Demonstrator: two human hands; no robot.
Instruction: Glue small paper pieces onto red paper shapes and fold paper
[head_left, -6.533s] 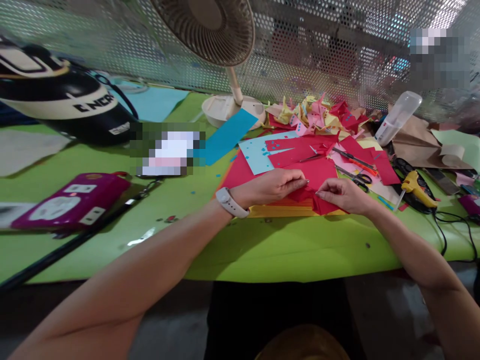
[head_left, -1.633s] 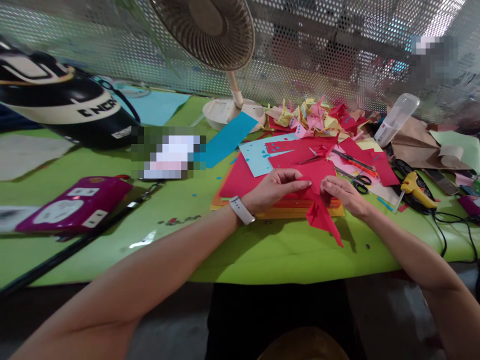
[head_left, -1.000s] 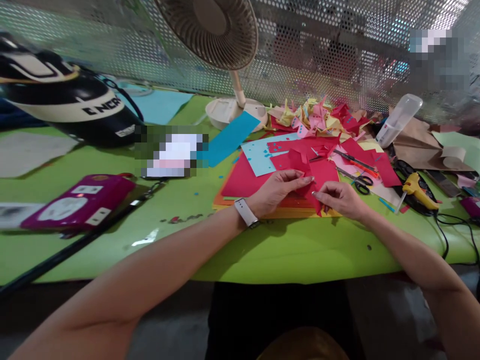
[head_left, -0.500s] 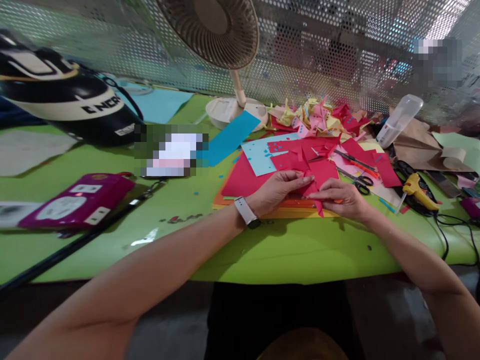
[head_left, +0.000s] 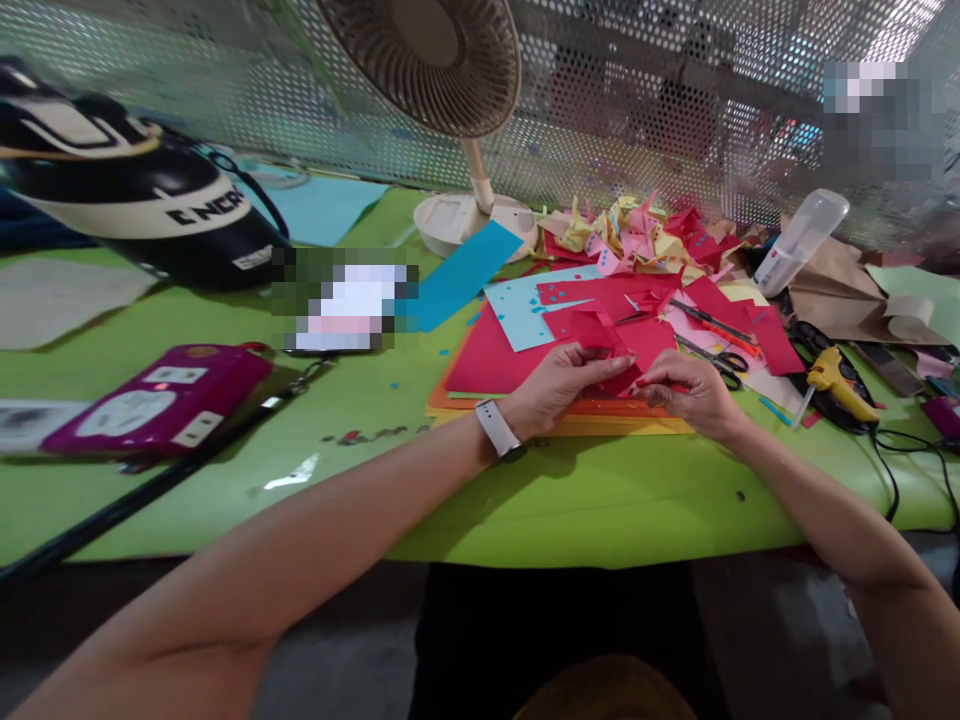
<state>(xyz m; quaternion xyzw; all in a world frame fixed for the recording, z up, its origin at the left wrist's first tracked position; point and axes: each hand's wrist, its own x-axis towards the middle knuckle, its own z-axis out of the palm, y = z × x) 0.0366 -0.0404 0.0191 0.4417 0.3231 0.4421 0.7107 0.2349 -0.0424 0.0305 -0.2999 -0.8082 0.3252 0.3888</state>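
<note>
My left hand (head_left: 562, 383) pinches a folded red paper piece (head_left: 616, 384) between thumb and fingers. Just to its right, my right hand (head_left: 686, 390) has its fingers pressed together on the edge of the same red paper. Both hands are above a stack of red, orange and yellow sheets (head_left: 487, 355). A light blue sheet (head_left: 517, 318) with small blue bits lies on the stack, with red paper pieces beside it. Black-handled scissors (head_left: 729, 368) rest to the right of the stack.
Folded yellow, pink and red papers (head_left: 637, 230) are piled behind. A fan (head_left: 480, 205), bottle (head_left: 202, 205), phone (head_left: 349, 305) and purple power strip (head_left: 161, 400) stand or lie leftward. At right are a yellow glue gun (head_left: 844, 385) and clear bottle (head_left: 802, 245).
The red strip that hung below my fingers is now raised and mostly hidden. My right hand's fingers have curled in more, near the paper's right edge.
</note>
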